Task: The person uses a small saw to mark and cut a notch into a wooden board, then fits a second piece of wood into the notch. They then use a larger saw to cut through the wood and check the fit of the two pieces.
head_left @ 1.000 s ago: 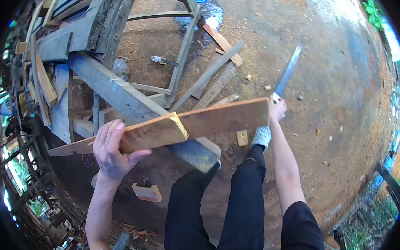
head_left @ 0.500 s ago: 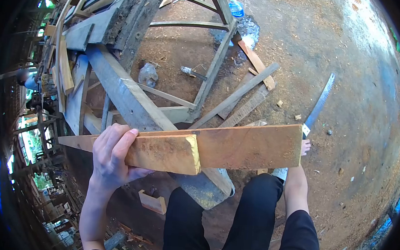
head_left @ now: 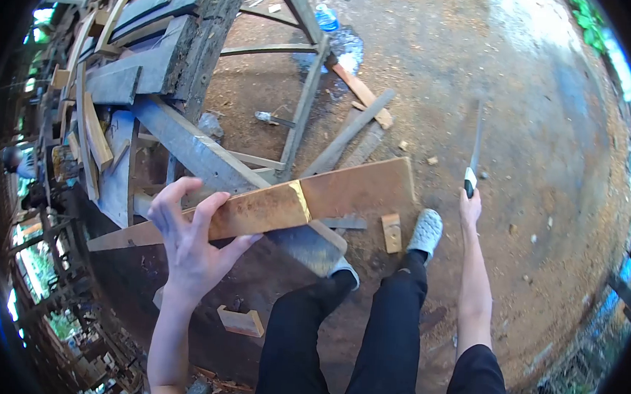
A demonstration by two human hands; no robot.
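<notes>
My left hand (head_left: 196, 237) pinches a short wooden board (head_left: 253, 213), its index finger at the top edge and its thumb at the bottom edge; the other fingers are lifted. Yellow marks the right end of this board. It lies against a longer wooden board (head_left: 363, 187), which stretches out to the right and tapers off at the left, over a slanting grey beam (head_left: 203, 150). My right hand (head_left: 470, 206) is closed round the white and black handle of a handsaw (head_left: 476, 145), held out to the right with the blade pointing away.
At the left stands a wooden frame (head_left: 300, 116) with stacked planks (head_left: 161, 57). Loose boards (head_left: 356, 131) and a blue-labelled water bottle (head_left: 326, 18) are on the sawdust-strewn ground. Small offcuts (head_left: 391, 233) lie near my shoes (head_left: 426, 231). A person (head_left: 25, 165) is at the far left.
My right hand has moved up and away from the boards with the saw, whose blade now points nearly straight ahead. The boards tilt more, and some left fingers have lifted off.
</notes>
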